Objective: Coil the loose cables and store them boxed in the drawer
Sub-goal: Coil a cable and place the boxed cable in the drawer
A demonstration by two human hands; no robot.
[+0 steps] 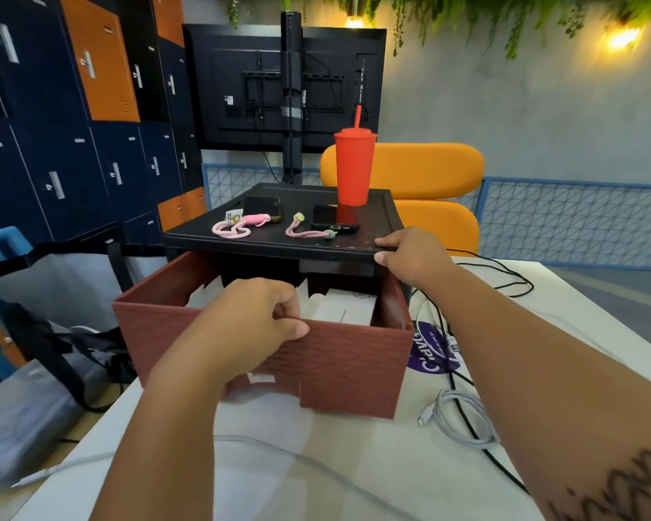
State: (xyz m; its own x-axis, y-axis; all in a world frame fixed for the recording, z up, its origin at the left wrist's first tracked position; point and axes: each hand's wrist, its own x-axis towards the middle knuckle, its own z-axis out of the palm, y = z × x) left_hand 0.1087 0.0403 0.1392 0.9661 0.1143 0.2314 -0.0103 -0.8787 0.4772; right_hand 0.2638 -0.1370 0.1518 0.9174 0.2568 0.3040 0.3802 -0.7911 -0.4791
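Head view: my left hand [256, 314] grips the drawer [354, 366] by its front rim, fingers curled over; white boxes [350, 310] inside. My right hand [410, 253] pinches the cabinet top [264, 244] edge, thumb under. Coiled white cable [463, 419] on the table [560, 295], right of the drawer.

The drawer [316, 355] is drawn out over the surface [354, 464] from under the cabinet top [279, 244], which lies behind and above it. Boxes [348, 310] are stored in the drawer. On the cabinet top, behind the drawer, are set a tumbler [354, 167], a phone [262, 208], a second phone [326, 216], a lanyard [234, 227] and a second lanyard [309, 232]. A coiled cable [463, 419] is laid right of the drawer, a loose cable [279, 451] before it, and a bag [34, 389] left of it, off the surface. The drawer's front rim is gripped by the left hand [256, 317]; the cabinet top's front edge, behind the drawer's right corner, is gripped by the right hand [410, 253].
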